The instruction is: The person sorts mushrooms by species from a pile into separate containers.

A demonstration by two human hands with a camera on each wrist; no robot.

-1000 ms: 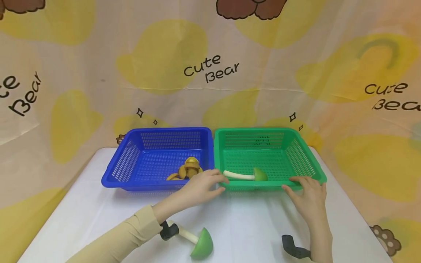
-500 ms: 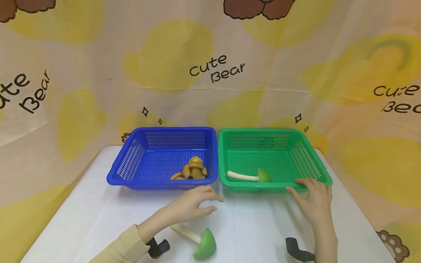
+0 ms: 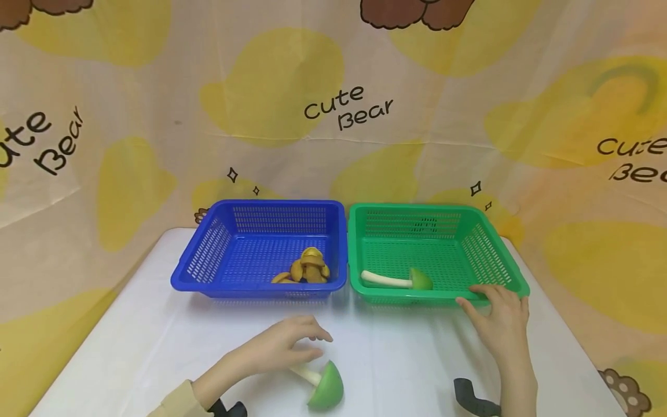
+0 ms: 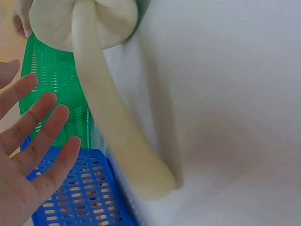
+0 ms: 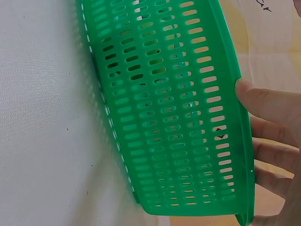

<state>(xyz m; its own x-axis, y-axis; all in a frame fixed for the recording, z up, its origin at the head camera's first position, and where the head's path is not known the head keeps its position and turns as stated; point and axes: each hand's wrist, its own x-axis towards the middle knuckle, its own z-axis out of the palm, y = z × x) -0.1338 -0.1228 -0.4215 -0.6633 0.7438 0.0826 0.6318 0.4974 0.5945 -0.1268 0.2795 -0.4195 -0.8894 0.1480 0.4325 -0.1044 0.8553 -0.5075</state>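
My left hand (image 3: 276,348) is over the table, fingers relaxed and apart, holding nothing. Just beside and partly beneath it in the head view lies a toy mushroom (image 3: 328,387) with a green cap and pale stem. In the left wrist view the whole stem (image 4: 113,117) shows, and the spread fingers do not grip it. My right hand (image 3: 501,327) holds the front rim of the green basket (image 3: 396,294) near its right corner, thumb outside and fingers over the inner side. A second green-capped mushroom (image 3: 421,280) lies inside that basket.
Left of the green basket stands a blue basket (image 3: 224,286) of similar shape. Several brown mushrooms (image 3: 312,271) are heaped at its front right. Both baskets stand at the back of a white table (image 3: 391,353), before a printed cloth (image 3: 271,87).
My left hand has moved from between the baskets' front rims back toward the near mushroom. The right hand has stayed on the green basket's rim. The head view has shifted slightly.
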